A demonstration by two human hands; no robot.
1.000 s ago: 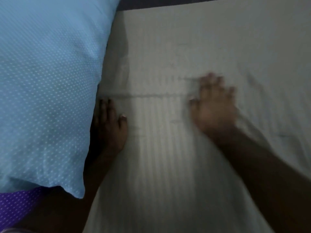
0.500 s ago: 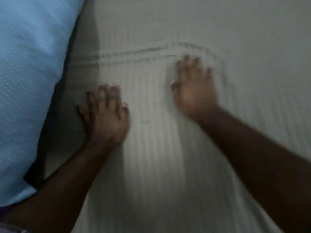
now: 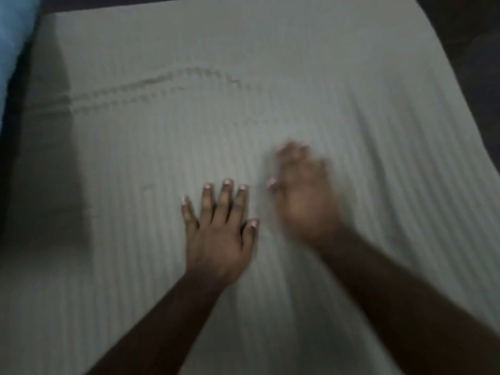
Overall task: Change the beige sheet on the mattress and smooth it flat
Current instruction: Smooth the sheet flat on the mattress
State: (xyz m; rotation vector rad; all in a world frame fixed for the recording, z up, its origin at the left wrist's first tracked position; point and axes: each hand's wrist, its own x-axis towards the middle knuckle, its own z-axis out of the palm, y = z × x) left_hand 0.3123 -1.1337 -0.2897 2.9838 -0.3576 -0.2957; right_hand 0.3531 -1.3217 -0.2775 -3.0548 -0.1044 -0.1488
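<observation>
Sheet (image 3: 311,77) is handling soft, light, wrinkle-prone; I'm pressing left hand (image 3: 220,231) flat, right hand (image 3: 303,196) blurred, fingers seemingly straight; creases beyond fingertips need palm strokes.

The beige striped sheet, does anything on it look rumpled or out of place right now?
Yes. The beige striped sheet has a raised crease running across it beyond the hands, and softer ripples toward its right edge. The left hand lies flat near the middle, the right hand blurred beside it.

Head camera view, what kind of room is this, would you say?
Probably a bedroom: a striped beige sheet covers a mattress, a blue pillow lies at the upper left, and both hands press flat on the sheet.
</observation>
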